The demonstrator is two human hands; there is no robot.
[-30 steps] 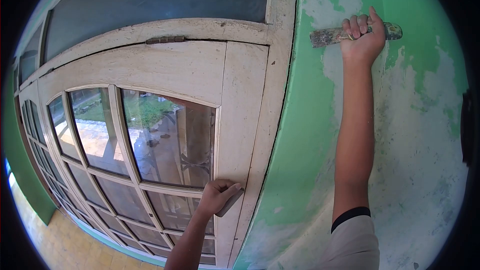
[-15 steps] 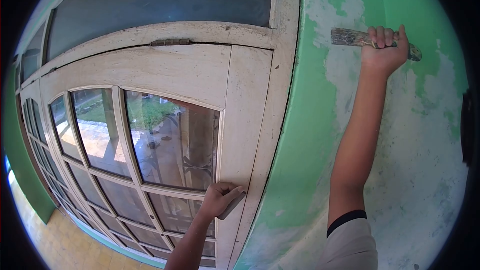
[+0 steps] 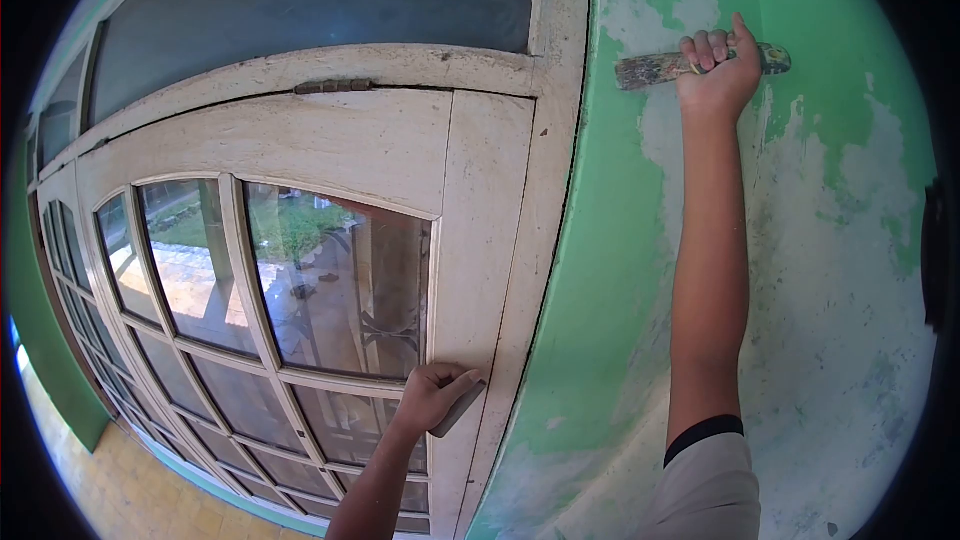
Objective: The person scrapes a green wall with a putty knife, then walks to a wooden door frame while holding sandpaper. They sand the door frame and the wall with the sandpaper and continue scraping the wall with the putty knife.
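Observation:
My right hand point(image 3: 722, 70) is raised against the wall point(image 3: 620, 270), its fingers wrapped round a worn, paint-spattered scraper point(image 3: 648, 71). The scraper lies almost level, with its broad end to the left over green paint and its other end sticking out right of my fist. Pale bare patches point(image 3: 690, 155) show in the green paint around it. Lower down, my left hand point(image 3: 432, 398) is closed on a flat grey-brown piece point(image 3: 459, 409) at the edge of the cream door point(image 3: 485, 270). Part of that piece is hidden by my thumb and palm.
Glass panes point(image 3: 335, 280) fill the door, reflecting a garden. A hinge point(image 3: 334, 86) sits on its upper edge, below a dark window point(image 3: 320, 0). The door frame point(image 3: 560, 100) borders the green wall. Yellowish floor tiles point(image 3: 160, 490) show at lower left.
My right hand has moved left and slightly up along the wall with the scraper, whose broad end now tilts a little downward. My left hand keeps its place at the door edge.

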